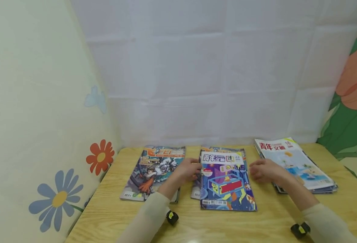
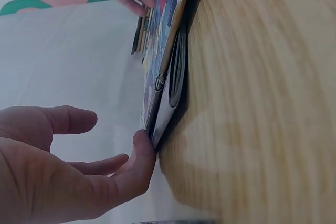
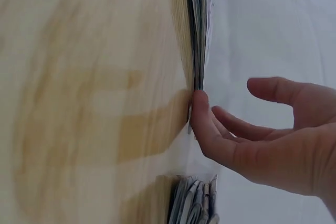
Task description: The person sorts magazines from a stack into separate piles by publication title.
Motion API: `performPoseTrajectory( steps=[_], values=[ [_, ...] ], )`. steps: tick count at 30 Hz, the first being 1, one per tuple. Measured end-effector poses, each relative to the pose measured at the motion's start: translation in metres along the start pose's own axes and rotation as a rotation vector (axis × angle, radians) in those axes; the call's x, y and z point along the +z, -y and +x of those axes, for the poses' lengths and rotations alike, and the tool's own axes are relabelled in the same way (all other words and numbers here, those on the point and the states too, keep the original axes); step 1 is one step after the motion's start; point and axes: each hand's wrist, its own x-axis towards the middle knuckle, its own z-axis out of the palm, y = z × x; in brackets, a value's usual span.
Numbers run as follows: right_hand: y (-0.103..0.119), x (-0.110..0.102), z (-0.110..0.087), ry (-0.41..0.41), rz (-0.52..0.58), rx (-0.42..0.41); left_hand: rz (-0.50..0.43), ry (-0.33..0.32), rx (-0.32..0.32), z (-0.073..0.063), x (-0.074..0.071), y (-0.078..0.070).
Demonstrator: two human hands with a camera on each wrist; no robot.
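Note:
A purple magazine [image 1: 230,184] lies in the middle of the table, on top of a grey comic magazine [image 1: 196,191] that shows at its left and upper edges. My left hand [image 1: 188,169] is at the left side of this pair; in the left wrist view its fingertips [image 2: 143,142] touch the edge, thumb held apart. On the opposite side is my right hand [image 1: 264,170], its fingers loosely bent. In the right wrist view a fingertip [image 3: 200,100] meets the magazines' edge, and the thumb stands away. Neither hand grips anything.
Another grey comic magazine [image 1: 154,172] lies at the left, partly behind my left forearm. To the right, a magazine stack [image 1: 299,163] has a beach cover on top. A white cloth [image 1: 178,77] hangs behind the wooden table [image 1: 105,216]; a flower-painted wall [image 1: 38,135] borders the left.

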Motion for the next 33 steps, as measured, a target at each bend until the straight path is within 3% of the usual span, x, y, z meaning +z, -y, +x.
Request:
performPoseTrajectory(
  steps=[8, 16, 19, 22, 26, 29, 33],
  values=[
    [0.002, 0.006, -0.003, 0.064, -0.081, -0.003, -0.024, 0.051, -0.007, 0.003, -0.001, -0.007],
    [0.002, 0.010, -0.003, 0.050, 0.008, -0.003, -0.163, 0.064, -0.007, 0.005, -0.004, 0.000],
    [-0.001, 0.010, -0.003, 0.052, 0.054, -0.003, -0.170, 0.107, 0.029, 0.007, -0.005, 0.004],
    [-0.004, 0.009, -0.002, 0.062, 0.093, -0.003, -0.223, 0.208, 0.051, 0.008, -0.004, 0.005],
    [-0.007, 0.008, 0.001, 0.067, 0.130, 0.014, -0.245, 0.334, 0.034, 0.005, 0.003, 0.006],
    [-0.008, 0.008, 0.002, 0.065, 0.156, 0.022, -0.202, 0.356, 0.050, 0.001, 0.008, 0.006],
    [-0.010, 0.007, 0.003, 0.065, 0.183, 0.019, -0.188, 0.320, 0.093, -0.004, 0.012, 0.006]
  ],
)
